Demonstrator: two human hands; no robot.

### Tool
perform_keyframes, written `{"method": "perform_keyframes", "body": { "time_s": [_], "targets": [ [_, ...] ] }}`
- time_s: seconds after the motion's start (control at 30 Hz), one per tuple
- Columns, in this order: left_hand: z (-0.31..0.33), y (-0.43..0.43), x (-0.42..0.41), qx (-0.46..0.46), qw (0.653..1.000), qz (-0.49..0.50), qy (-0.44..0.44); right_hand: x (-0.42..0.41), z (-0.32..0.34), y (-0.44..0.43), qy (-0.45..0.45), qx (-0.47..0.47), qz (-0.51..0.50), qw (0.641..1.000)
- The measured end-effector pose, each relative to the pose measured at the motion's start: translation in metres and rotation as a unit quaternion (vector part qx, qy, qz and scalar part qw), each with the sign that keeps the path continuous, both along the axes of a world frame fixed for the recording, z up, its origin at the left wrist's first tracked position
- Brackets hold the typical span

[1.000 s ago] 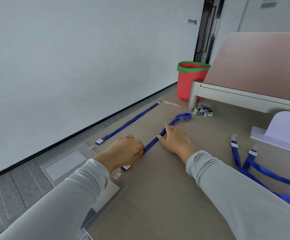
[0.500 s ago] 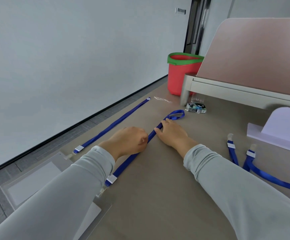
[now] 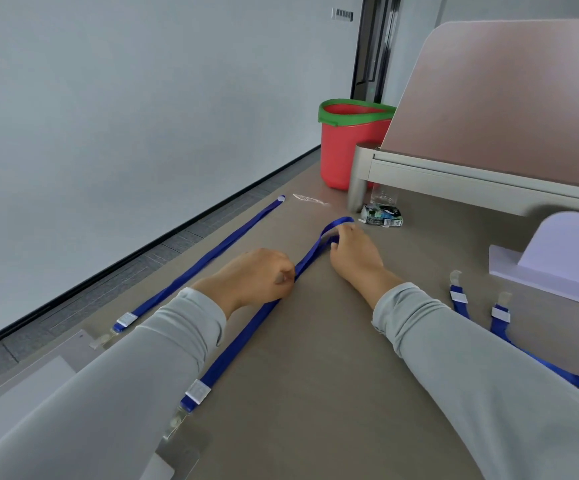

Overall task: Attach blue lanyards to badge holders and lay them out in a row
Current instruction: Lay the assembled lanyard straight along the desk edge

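Note:
A blue lanyard (image 3: 246, 341) lies stretched across the middle of the brown table (image 3: 315, 393), with its clip on a clear badge holder (image 3: 180, 455) at the near edge. My left hand (image 3: 257, 278) has its fingers curled on the strap at mid-length. My right hand (image 3: 354, 254) pinches the strap just below its far loop. A second blue lanyard (image 3: 205, 261) lies straight to the left, joined to another badge holder (image 3: 39, 375). Two loose lanyard ends with clips (image 3: 461, 299) lie on the right.
A red bucket with a green rim (image 3: 347, 150) stands at the far end beside a pink desk divider (image 3: 506, 98). A small printed packet (image 3: 381, 214) and a scrap of clear wrapper (image 3: 310, 199) lie near it. A pale purple stand (image 3: 558, 258) sits at the right.
Both hands have slid along the middle lanyard toward its far loop, pulling the strap straighter. The clip and badge holder now lie further behind my left hand.

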State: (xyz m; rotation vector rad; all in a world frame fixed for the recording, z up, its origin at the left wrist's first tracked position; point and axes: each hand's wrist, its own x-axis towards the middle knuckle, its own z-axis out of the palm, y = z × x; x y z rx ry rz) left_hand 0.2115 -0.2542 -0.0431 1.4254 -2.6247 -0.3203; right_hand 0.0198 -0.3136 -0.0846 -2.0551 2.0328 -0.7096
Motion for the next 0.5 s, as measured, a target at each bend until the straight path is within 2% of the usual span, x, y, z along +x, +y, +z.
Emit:
{"method": "perform_keyframes", "body": {
  "time_s": [0.17,0.5],
  "targets": [
    [-0.001,-0.017,-0.009,-0.002,0.999,0.007,0.035,-0.018,0.0,-0.012,0.014,0.018,-0.014,1.0],
    [-0.001,-0.053,-0.03,-0.015,0.999,-0.008,-0.038,-0.024,0.005,-0.037,-0.071,0.037,0.021,0.997]
  ]
}}
